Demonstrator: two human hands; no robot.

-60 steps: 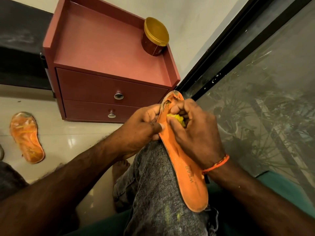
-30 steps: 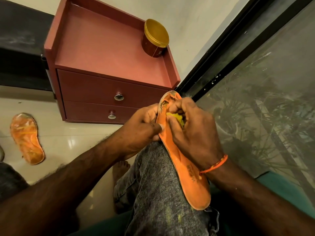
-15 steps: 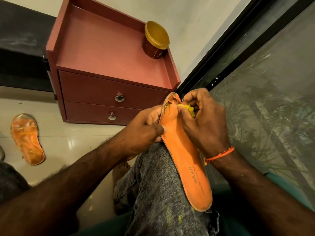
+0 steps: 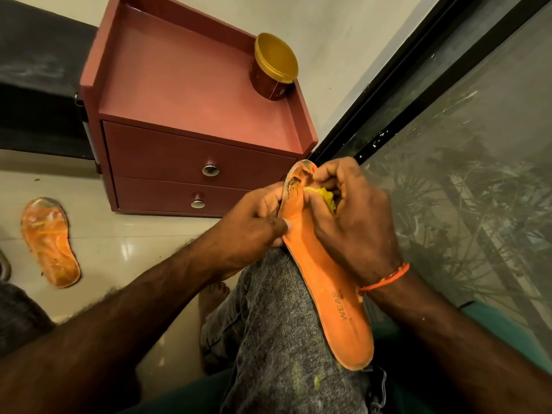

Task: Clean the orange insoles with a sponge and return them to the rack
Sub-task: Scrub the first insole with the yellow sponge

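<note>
An orange insole [image 4: 325,282] printed "WEAR" lies along my grey-jeaned knee, its worn toe end pointing away from me. My left hand [image 4: 254,231] pinches its left edge near the toe, thumb on top. My right hand [image 4: 346,216] grips a yellow sponge [image 4: 324,196] and presses it against the toe part of the insole. A second orange insole [image 4: 49,242], stained and streaked, lies flat on the floor tiles at the far left.
A red two-drawer cabinet [image 4: 191,162] stands ahead against the wall, with a gold-lidded red tub [image 4: 273,67] on its top. A dark-framed glass pane [image 4: 466,162] runs along the right. My bare foot [image 4: 212,297] rests on the glossy tiles.
My right hand has rubbed the sponge up and down the toe part: up toward the tip half a second ago, now slightly back down. The left hand kept its hold.
</note>
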